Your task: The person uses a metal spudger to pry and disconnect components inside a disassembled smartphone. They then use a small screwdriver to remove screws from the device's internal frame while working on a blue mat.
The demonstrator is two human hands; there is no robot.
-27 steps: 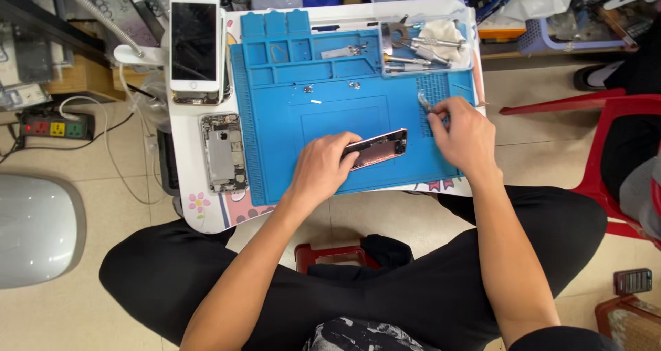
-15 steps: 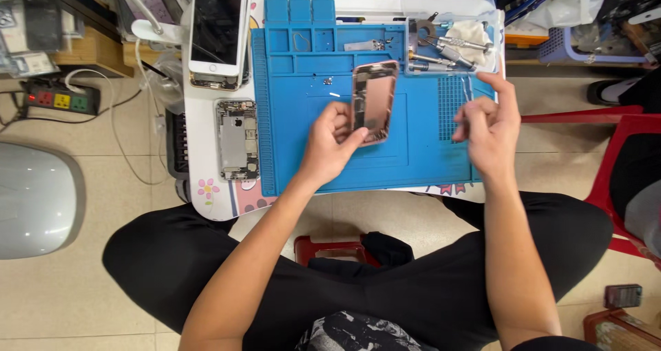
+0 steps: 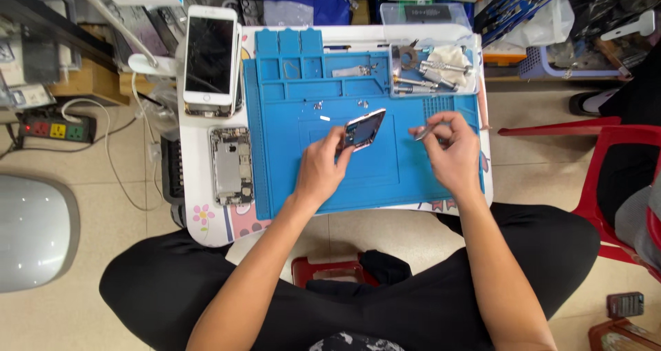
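Gripping phone frame (image 3: 363, 129) left hand (image 3: 320, 170), tweezers (image 3: 425, 131) right hand (image 3: 454, 155).

Phone housing (image 3: 363, 128), thin, pinkish-metal rim with dark inside, tilted up on edge above the blue mat, pinched at its lower end by left hand. Tweezers (image 3: 425, 132), slim, metallic, in right hand, tip pointing toward housing, apart.

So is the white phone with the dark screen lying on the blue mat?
No, the white phone lies on the white table, left of the blue mat.
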